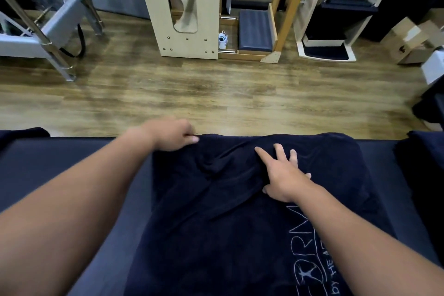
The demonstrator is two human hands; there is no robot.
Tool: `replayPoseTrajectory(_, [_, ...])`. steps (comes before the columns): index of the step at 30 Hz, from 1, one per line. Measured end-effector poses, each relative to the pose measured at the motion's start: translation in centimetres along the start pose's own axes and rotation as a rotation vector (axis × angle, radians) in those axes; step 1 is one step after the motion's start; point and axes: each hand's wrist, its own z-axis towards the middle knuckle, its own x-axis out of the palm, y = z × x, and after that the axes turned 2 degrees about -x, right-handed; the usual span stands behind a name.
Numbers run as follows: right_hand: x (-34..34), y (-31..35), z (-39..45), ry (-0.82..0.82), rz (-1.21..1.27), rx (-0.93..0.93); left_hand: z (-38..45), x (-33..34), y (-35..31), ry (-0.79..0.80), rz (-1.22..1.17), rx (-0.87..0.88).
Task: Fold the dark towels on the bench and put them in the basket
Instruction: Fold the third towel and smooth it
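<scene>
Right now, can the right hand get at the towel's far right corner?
Probably yes. The right hand lies flat on the towel, fingers spread, and nothing lies between it and the far right corner. The left hand pinches the far left corner.

Both forearms extended forward. Left hand (171, 136) fingers curled, pinching fabric edge. Right hand (282, 172) flat, fingers spread, pressing down.

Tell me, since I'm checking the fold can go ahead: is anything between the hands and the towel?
Nothing visible. The left hand pinches the towel's far left corner, and the right hand rests flat on it. The basket isn't in view.
</scene>
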Motion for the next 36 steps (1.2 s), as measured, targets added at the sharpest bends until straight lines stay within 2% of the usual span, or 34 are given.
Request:
replayPoseTrajectory(2, [0.1, -0.1, 0.0, 0.0, 0.004, 0.006, -0.5, -2.1, 2.1, 0.067, 0.323, -0.247])
replayPoseTrajectory(4, [0.2, 0.0, 0.1, 0.001, -0.001, 0.013, -1.0, -3.9, 5.0, 0.081, 0.374, -0.39])
replayPoseTrajectory(6, [0.3, 0.2, 0.2, -0.003, -0.004, 0.023, -1.4, -4.8, 7.7, 0.109, 0.145, -0.365])
replayPoseTrajectory(9, [0.5, 0.5, 0.2, 0.009, -0.01, 0.035, -2.6, -2.7, 9.0, 0.207, -0.535, -0.181])
replayPoseTrajectory(11, [0.5, 0.6, 0.3, 0.013, -0.006, 0.042, -3.0, -0.5, 9.3, 0.244, -0.724, -0.14])
replayPoseTrajectory(12, [0.5, 0.5, 0.3, 0.015, -0.006, 0.047, -2.8, 0.5, 9.8, 0.248, -0.668, -0.146])
replayPoseTrajectory(14, [0.3, 0.6, 0.3, 0.019, -0.013, 0.055, -1.7, 1.4, 11.5, 0.212, -0.319, -0.207])
replayPoseTrajectory(16, [0.4, 0.9, 0.4, 0.018, -0.018, 0.066, -1.3, 0.9, 13.2, 0.026, 0.036, -0.344])
replayPoseTrajectory(18, [0.5, 1.2, 0.4, 0.016, -0.036, 0.085, -1.2, -0.3, 13.6, -0.165, 0.213, -0.433])
replayPoseTrajectory(19, [0.5, 1.4, 0.5, 0.015, -0.053, 0.096, -1.1, -0.5, 13.5, -0.186, 0.239, -0.449])
replayPoseTrajectory(23, [0.2, 1.9, 0.8, 0.029, -0.074, 0.121, -1.0, 1.4, 11.8, -0.096, 0.182, -0.475])
replayPoseTrajectory(27, [-0.4, 2.6, 1.2, 0.035, -0.067, 0.153, -3.4, 5.4, 9.5, -0.342, 0.252, -0.166])
replayPoseTrajectory(29, [-0.9, 2.8, 1.3, 0.025, -0.071, 0.162, -4.8, 8.0, 8.1, -0.319, 0.283, -0.102])
replayPoseTrajectory(33, [-1.8, 3.1, 0.6, -0.095, -0.155, 0.122, -7.4, 11.9, 8.2, -0.208, 0.177, -0.285])
replayPoseTrajectory(36, [0.1, 4.0, -1.7, -0.247, -0.258, 0.03, -10.3, 14.0, 7.6, -0.306, 0.121, -0.312])
